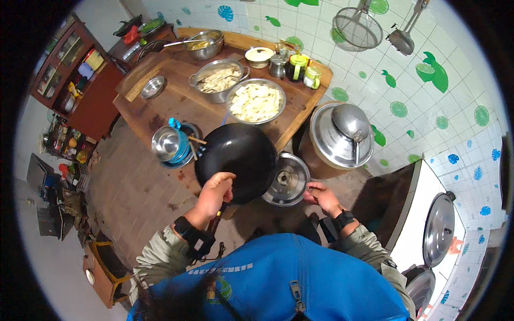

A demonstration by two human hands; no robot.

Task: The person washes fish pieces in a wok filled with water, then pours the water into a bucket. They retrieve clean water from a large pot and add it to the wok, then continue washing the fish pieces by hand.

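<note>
My left hand (218, 191) is at the near edge of a black wok (241, 160), its fingers curled over the rim; a wooden handle part shows below it, and the exact grip is unclear. My right hand (320, 196) pinches the right rim of a shiny metal lid or shallow pan (284, 179), which hangs tilted just right of the wok. Behind the wok, sliced pale food fills a steel bowl (255, 100), and more lies in a two-handled steel pot (219, 81). Left of the wok are stacked metal bowls (165, 143) and chopsticks.
The wooden table (180, 96) also bears a small metal bowl (153, 87), a pot with a ladle (204, 45) and condiment jars (297, 67). At right stands a large lidded vat (341, 136) with a metal scoop on top. A white counter (417, 216) holds metal lids.
</note>
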